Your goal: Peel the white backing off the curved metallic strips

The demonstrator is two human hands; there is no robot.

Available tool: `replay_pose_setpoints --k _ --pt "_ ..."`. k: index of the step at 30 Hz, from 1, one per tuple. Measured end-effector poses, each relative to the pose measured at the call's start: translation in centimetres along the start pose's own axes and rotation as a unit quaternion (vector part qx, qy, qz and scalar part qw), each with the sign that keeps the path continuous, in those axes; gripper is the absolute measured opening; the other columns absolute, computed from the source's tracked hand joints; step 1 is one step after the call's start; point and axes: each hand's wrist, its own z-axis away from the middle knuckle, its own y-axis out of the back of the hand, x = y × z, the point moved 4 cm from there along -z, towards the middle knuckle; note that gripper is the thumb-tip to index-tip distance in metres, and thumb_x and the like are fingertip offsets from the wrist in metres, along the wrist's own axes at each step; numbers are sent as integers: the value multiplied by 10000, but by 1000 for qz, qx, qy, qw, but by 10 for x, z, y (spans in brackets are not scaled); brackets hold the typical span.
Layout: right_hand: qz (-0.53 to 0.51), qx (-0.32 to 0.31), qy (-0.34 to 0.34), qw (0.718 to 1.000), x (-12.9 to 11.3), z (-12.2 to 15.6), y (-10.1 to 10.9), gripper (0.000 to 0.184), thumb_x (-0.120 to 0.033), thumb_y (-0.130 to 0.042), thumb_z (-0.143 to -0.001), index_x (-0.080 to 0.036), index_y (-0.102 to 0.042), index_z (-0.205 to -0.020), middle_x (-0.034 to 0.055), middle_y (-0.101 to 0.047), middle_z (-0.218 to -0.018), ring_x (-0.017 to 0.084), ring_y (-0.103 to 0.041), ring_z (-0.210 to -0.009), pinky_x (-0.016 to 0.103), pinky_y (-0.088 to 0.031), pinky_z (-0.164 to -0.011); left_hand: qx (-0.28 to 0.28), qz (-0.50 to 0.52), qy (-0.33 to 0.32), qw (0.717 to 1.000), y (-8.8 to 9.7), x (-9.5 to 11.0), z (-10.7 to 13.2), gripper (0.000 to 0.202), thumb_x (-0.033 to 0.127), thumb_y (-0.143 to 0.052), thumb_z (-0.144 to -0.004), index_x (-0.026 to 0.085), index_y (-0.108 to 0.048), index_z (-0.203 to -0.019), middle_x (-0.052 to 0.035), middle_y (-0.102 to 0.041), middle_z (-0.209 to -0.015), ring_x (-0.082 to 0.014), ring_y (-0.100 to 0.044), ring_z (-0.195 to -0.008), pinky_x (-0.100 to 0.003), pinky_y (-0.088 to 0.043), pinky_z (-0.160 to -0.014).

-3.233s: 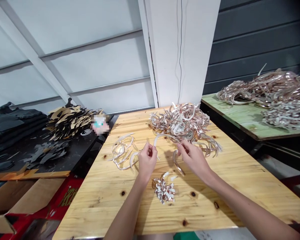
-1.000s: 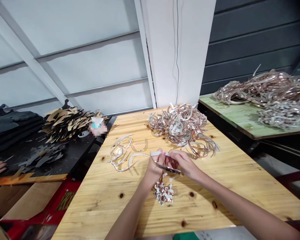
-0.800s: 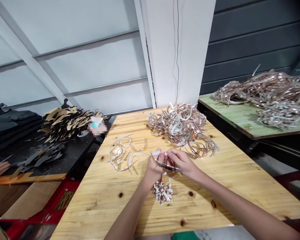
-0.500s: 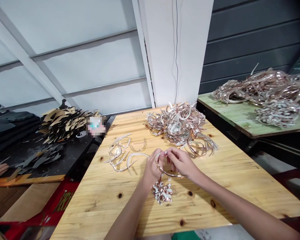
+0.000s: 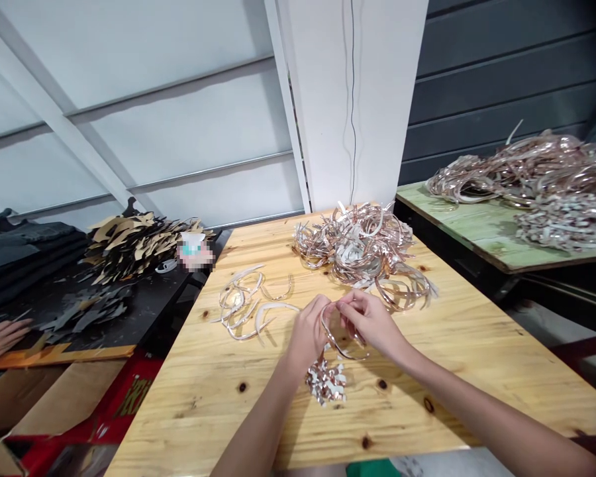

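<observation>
Both my hands meet above the middle of the wooden table. My left hand and my right hand pinch a curved rose-gold strip between them; it hangs down in a loop. Below the hands lies a small heap of shiny cut-off bits. A big tangle of rose-gold strips sits at the table's far side. To the left of my hands lies a smaller group of pale curved strips.
A green-topped bench at the right carries more strip tangles. At the left, a dark table holds tan and black cut pieces. Another person's hand rests at its left edge. A white pillar stands behind.
The strip was stretched out between my hands a second ago; now it hangs as a loop and my fingers have come closer together at its top.
</observation>
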Motion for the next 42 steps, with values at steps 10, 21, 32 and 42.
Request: replay_pose_setpoints --k 10,21,32,42 --pt "8 36 -2 999 2 -2 3 92 -267 -613 -772 -219 -549 -727 -34 -582 -487 138 -499 -419 252 -382 -450 1 31 -12 999 -1 4 0 425 436 -342 -1070 202 -510 -758 -20 -535 -769 -169 -499 -734 -299 -390 -727" --pt "83 18 71 994 -6 -1 4 113 -282 -543 -898 -200 -619 -911 15 -691 -701 168 -589 -568 274 -431 -542 82 225 143 960 -8 -10 -3 493 616 -493 -972 194 -484 -717 32 -468 -619 -111 -441 -557 -247 -359 -558" --pt "31 -33 66 997 -2 2 -3 229 -401 -602 -942 -183 -666 -917 36 -716 -726 151 -593 -536 257 -463 -498 71 194 161 965 -2 -11 -1 561 647 -515 -945 171 -545 -649 12 -518 -570 -116 -467 -535 -248 -361 -547" --pt "103 -49 112 987 -13 10 -5 237 -416 -516 -1021 -218 -584 -910 -1 -637 -646 155 -572 -560 264 -452 -546 147 19 111 983 15 0 1 469 510 -558 -968 205 -400 -648 60 -339 -568 -114 -320 -552 -281 -248 -574"
